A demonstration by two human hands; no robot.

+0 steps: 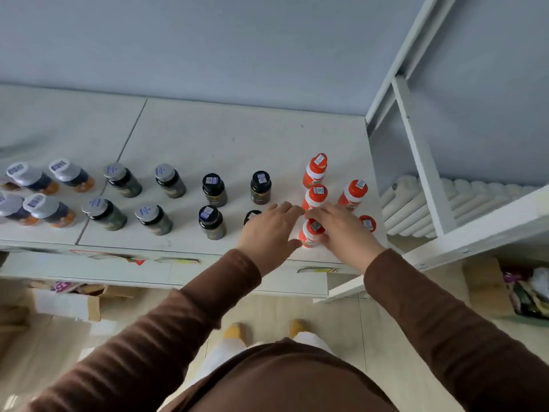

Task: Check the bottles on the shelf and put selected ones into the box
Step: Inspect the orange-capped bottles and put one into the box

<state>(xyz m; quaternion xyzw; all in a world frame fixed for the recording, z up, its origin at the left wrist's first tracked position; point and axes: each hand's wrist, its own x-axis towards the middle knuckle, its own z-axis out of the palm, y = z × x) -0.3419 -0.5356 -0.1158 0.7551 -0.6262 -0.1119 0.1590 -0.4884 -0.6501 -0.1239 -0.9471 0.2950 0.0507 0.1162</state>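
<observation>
Several bottles stand in rows on the white shelf. At the right is a group of red-capped bottles, among them one at the front. My right hand curls its fingers round that front red bottle from the right. My left hand is beside it on the left with straight fingers, thumb near the bottle's base; it partly hides a black-capped bottle. More black-capped bottles stand in the middle, grey-capped ones further left. A cardboard box sits on the floor below left.
A white metal rack frame rises at the right, with a radiator behind it. Another open box with packets lies on the floor at right. My feet stand on the light wooden floor.
</observation>
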